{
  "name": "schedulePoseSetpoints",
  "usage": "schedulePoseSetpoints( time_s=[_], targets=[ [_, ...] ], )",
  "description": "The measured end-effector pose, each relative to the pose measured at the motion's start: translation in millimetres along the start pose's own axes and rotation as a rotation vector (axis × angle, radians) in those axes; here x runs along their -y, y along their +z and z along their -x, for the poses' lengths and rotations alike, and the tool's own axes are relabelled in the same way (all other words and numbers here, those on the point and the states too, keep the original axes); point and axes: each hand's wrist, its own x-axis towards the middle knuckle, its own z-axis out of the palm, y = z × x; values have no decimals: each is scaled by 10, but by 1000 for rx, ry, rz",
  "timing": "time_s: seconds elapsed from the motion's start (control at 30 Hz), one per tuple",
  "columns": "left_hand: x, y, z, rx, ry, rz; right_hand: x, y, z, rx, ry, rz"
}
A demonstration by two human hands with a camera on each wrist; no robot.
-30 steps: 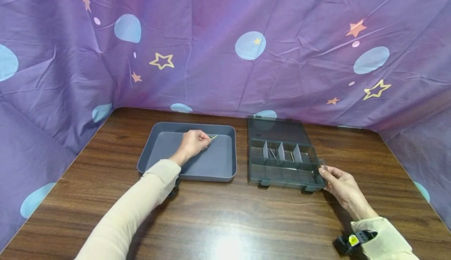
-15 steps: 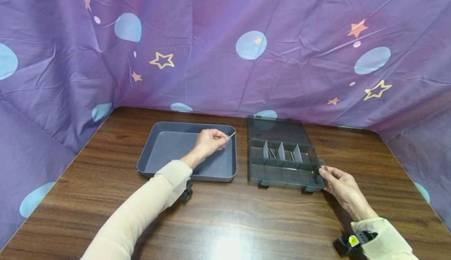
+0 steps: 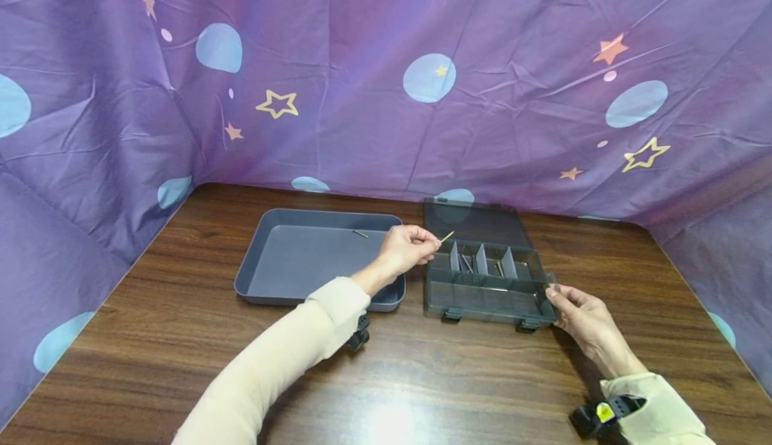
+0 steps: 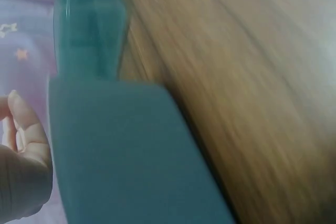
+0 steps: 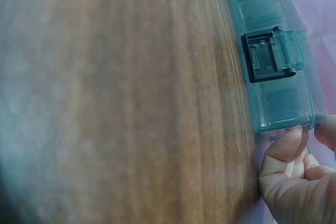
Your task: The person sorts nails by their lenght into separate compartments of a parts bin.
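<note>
My left hand (image 3: 405,250) pinches a thin brass-coloured stick-like piece (image 3: 447,236) between thumb and fingers. It hovers over the gap between the grey tray (image 3: 289,257) and the translucent dark-green compartment box (image 3: 482,303), the piece's tip overlapping the box's left side in the head view. With its lid (image 3: 482,220) folded back, the box shows light dividers and several thin pieces lying in its back compartments. My right hand (image 3: 585,318) grips the box's front right corner; in the right wrist view the thumb (image 5: 286,145) presses its end wall. A thin dark piece (image 3: 360,233) lies in the tray.
Two black latches, such as the right-hand latch (image 3: 527,325), stick out from the box's front. The wooden table (image 3: 338,378) extends towards me. A purple curtain (image 3: 362,137) with stars and planets hangs right behind the table.
My left hand has moved right, from over the tray to the box's left edge, carrying the brass-coloured stick-like piece. The dark piece in the tray has come into view. My right hand stays put.
</note>
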Motion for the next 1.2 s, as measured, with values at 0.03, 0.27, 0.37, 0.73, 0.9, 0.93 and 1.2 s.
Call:
schedulePoseSetpoints(
  time_s=[0.03,0.27,0.37,0.73,0.9,0.93,1.2],
  targets=[
    [-6,41,-4,8,4,4,2,-1,0,1,0,-2],
    [-35,318,-31,-3,0,20,15,-4,9,6,-1,-25],
    [-43,426,-47,-8,-20,23,17,-3,11,8,-2,-31],
    [-55,704,-67,-6,-31,11,13,4,9,8,-3,-29],
    [-68,782,-73,-25,-37,-16,6,6,10,7,-1,-25],
    [-68,796,-76,-29,-41,-25,4,5,9,7,-1,-25],
    [-70,878,-86,-30,-56,-132,-2,-12,5,7,2,-13]
  ],
)
